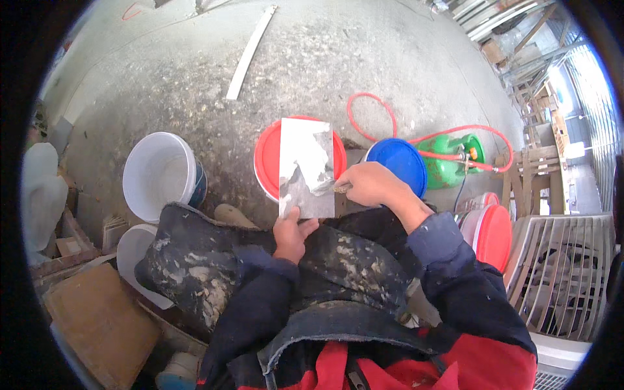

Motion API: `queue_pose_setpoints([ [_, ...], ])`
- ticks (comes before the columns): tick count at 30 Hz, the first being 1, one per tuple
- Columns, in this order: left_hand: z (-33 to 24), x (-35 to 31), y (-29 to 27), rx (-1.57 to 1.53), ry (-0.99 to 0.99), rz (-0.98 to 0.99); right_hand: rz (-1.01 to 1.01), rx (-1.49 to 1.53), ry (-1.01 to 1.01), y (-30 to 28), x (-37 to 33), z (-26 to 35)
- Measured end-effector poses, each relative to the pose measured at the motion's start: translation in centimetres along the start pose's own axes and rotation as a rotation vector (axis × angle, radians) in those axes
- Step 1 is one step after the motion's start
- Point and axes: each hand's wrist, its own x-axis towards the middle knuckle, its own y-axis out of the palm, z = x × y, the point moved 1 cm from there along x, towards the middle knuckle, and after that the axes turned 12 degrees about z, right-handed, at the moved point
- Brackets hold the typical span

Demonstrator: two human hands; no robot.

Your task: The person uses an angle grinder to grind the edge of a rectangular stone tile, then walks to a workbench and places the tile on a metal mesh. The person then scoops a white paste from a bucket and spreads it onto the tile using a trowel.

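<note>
My left hand point(292, 235) grips the near edge of a flat rectangular grey plate point(305, 203), thumb on top. White paste point(311, 155) covers much of the plate's far part in a thick, uneven layer. In my right hand point(372, 184) the fingers are closed around the short handle of a putty knife point(340, 188). Its blade is hard to make out against the paste at the plate's right side. Beneath the plate stands a bucket with a red lid point(266, 153), partly hidden by it. Dried white smears mark the dark apron point(364, 257) over my knees.
An open white bucket point(159, 175) stands at left. To the right are a blue-lidded bucket point(398, 166), a green gas cylinder point(441, 166) with a red hose point(478, 130), a red-lidded bucket point(492, 238) and a slatted plastic crate point(559, 279). A white strip point(252, 53) lies on the floor ahead.
</note>
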Motion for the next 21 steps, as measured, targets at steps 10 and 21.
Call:
queue_pose_setpoints([
  [10,-0.3,0.5,0.1,-0.013,0.017,0.022,-0.050,0.040,-0.060,1.8,-0.9,1.0],
  [21,0.4,0.3,-0.2,-0.020,0.008,0.015,-0.081,0.038,-0.044,2.8,-1.3,1.9],
])
